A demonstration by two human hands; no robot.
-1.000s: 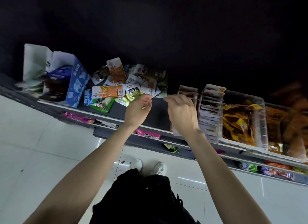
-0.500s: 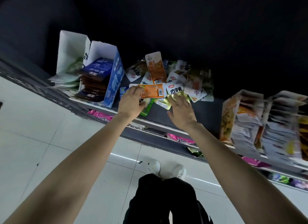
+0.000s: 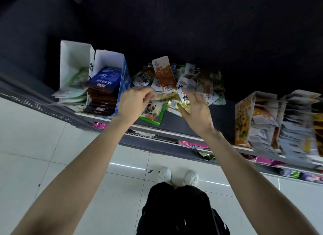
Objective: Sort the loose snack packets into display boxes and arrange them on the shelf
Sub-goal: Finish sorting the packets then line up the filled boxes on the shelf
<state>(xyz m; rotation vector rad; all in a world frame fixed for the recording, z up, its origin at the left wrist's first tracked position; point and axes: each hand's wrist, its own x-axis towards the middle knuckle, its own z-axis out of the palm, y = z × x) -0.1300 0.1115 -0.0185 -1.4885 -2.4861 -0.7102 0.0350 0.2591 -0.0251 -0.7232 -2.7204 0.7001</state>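
A heap of loose snack packets lies on the dark shelf, with an orange packet standing out on top. At the heap's front edge, my left hand pinches the end of a blurred yellowish packet. My right hand grips a gold foil packet close beside it. A green panda packet lies flat under both hands. On the left stand a blue display box with dark packets and a white display box with pale green ones.
To the right stand more display boxes, a yellow-orange box and filled ones beside it. A lower shelf holds pink packets. Below are white floor tiles and my shoes.
Both hands have drawn together at the heap's front and taken hold of packets. The orange packet under my left hand half a second ago is out of sight. The view shifted slightly right.
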